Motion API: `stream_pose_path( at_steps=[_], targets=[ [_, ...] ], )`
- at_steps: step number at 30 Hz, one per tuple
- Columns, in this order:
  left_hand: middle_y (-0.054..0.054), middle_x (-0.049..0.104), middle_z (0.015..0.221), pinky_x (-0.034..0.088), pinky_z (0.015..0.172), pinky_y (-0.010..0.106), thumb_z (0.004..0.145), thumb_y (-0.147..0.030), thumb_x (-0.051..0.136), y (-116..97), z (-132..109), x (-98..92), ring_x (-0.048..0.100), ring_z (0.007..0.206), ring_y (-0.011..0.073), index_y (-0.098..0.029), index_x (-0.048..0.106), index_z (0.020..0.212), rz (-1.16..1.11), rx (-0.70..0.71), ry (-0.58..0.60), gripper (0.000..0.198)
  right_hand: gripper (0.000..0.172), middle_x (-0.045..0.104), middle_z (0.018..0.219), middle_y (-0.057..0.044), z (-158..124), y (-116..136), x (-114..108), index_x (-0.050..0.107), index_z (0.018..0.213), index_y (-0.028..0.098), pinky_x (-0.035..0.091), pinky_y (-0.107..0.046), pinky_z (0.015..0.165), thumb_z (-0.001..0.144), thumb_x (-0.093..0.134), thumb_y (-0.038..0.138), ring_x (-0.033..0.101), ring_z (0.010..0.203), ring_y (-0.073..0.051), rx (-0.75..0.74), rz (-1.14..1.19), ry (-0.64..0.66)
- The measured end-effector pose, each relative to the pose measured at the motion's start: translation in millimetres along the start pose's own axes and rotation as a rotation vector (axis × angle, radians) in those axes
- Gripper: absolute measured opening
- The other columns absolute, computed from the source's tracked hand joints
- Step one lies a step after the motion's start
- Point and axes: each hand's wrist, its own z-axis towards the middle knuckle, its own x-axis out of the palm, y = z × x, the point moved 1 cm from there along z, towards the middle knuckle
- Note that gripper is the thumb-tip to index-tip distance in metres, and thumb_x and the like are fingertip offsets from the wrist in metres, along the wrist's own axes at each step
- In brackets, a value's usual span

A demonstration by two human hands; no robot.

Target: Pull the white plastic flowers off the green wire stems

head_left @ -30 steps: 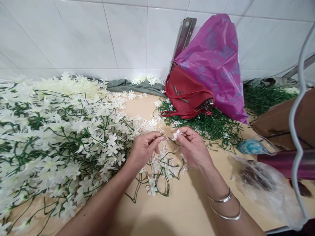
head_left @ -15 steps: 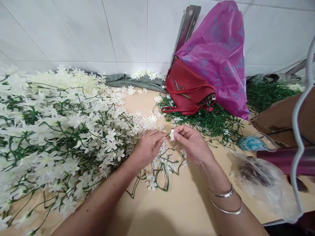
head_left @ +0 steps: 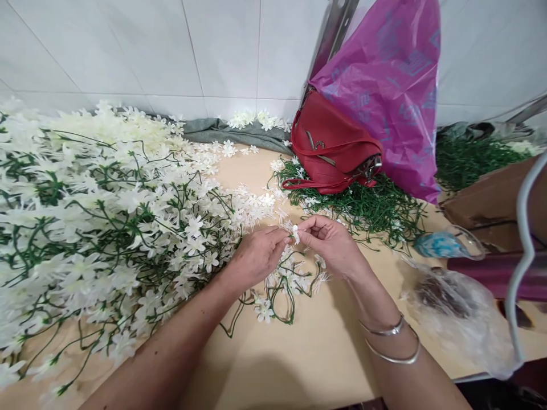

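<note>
Between my two hands is a small white artificial flower [head_left: 295, 234] with a bit of green at its base. My left hand [head_left: 261, 254] is closed, thumb and forefinger pinching the green stem end. The fingertips of my right hand [head_left: 328, 244] pinch the white petals from the other side. Under the hands lie several white flowers on curled green stems [head_left: 282, 296]. To the left, a large heap of white artificial flowers with green stems [head_left: 128, 228] spreads over the table, reaching close to my left forearm.
A red handbag [head_left: 335, 145] rests on a pile of green stems [head_left: 384, 213], with a purple plastic bag [head_left: 393, 85] behind it. On the right are a clear plastic bag [head_left: 453, 313], a blue-and-white item [head_left: 444, 245], a brown box [head_left: 491, 193] and a grey cable [head_left: 519, 256]. A tiled wall stands behind.
The view has shifted slightly. The hands have drawn a little closer together around the flower, which both still pinch.
</note>
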Motion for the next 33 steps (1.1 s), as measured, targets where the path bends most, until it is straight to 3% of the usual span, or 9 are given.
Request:
stream_pose_path(
  at_steps=[7,21,29,33],
  targets=[
    [0.003,0.067,0.081,0.044,0.074,0.030,0.105,-0.022,0.046,-2,1,0.2,0.061,0.079,0.0200,-0.019,0.062,0.086,0.111,-0.062,0.078,0.025,0.020,0.066,0.069,0.001,0,-5,2,0.070,0.076,0.019,0.047,-0.028,0.063,0.068,0.083,0.031,0.058,0.063,-0.013,0.009,-0.048,-0.013],
    [0.003,0.063,0.077,0.039,0.069,0.031,0.104,-0.020,0.044,-4,3,3.3,0.058,0.076,0.0200,-0.019,0.059,0.081,0.251,-0.121,0.133,0.027,0.016,0.065,0.066,0.003,0,-9,8,0.067,0.075,0.019,0.043,-0.027,0.060,0.070,0.078,0.030,0.055,0.060,-0.012,0.060,-0.046,0.002],
    [0.003,0.061,0.077,0.039,0.068,0.030,0.104,-0.020,0.042,2,-1,7.5,0.055,0.074,0.0197,-0.020,0.058,0.082,0.190,-0.072,0.052,0.027,0.014,0.063,0.064,0.003,2,-13,11,0.066,0.073,0.020,0.042,-0.026,0.056,0.072,0.075,0.031,0.053,0.057,-0.011,0.023,-0.073,-0.002],
    [0.003,0.059,0.076,0.039,0.068,0.030,0.103,-0.022,0.044,3,0,7.7,0.054,0.073,0.0193,-0.020,0.057,0.080,0.115,-0.069,0.021,0.027,0.021,0.063,0.064,0.003,1,-11,10,0.066,0.076,0.021,0.044,-0.027,0.056,0.072,0.078,0.038,0.054,0.058,-0.013,0.024,-0.061,0.002]
  ],
)
